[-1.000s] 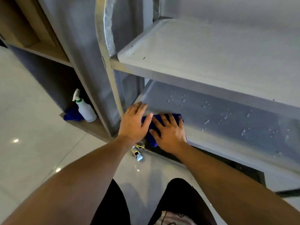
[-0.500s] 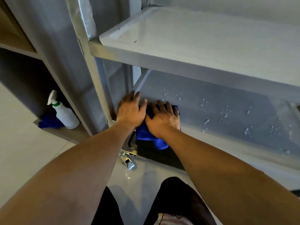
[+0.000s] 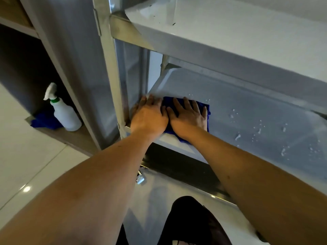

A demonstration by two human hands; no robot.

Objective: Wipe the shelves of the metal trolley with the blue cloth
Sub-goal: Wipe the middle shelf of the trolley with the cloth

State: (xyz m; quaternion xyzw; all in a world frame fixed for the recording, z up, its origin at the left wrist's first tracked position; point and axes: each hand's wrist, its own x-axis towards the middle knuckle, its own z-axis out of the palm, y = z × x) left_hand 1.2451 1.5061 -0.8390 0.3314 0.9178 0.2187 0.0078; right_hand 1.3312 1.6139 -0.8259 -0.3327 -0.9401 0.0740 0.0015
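Folded blue microfibre cloth [image 3: 201,107] lies at the left front corner of the grey metal trolley's lower shelf [image 3: 247,110]. Left hand [image 3: 150,117] and right hand [image 3: 189,117] side by side, fingers straight, pressing flat on it. Water droplets [image 3: 238,137] to the right.

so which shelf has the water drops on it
The lower shelf, where both hands press the blue cloth. Drops lie to the cloth's right; the upper shelf shows none.
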